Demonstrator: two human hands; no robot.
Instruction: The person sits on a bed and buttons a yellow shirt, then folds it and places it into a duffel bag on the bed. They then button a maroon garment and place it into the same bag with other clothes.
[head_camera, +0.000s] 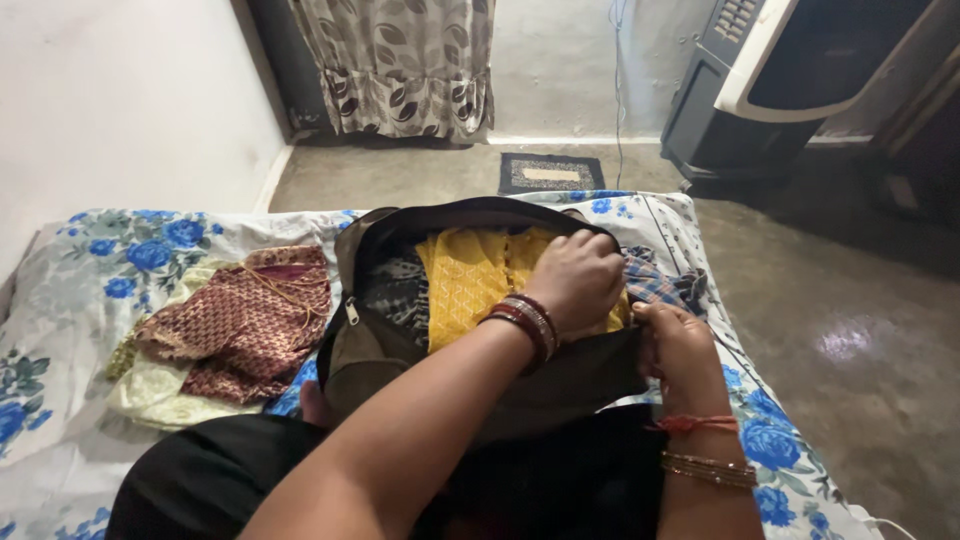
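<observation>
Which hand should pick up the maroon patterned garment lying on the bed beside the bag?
Left, probably. The left hand rests on the yellow cloth inside the bag, nearer the maroon garment. The right hand grips the bag's rim on the side away from it.

Left hand pressing, right hand curled
</observation>
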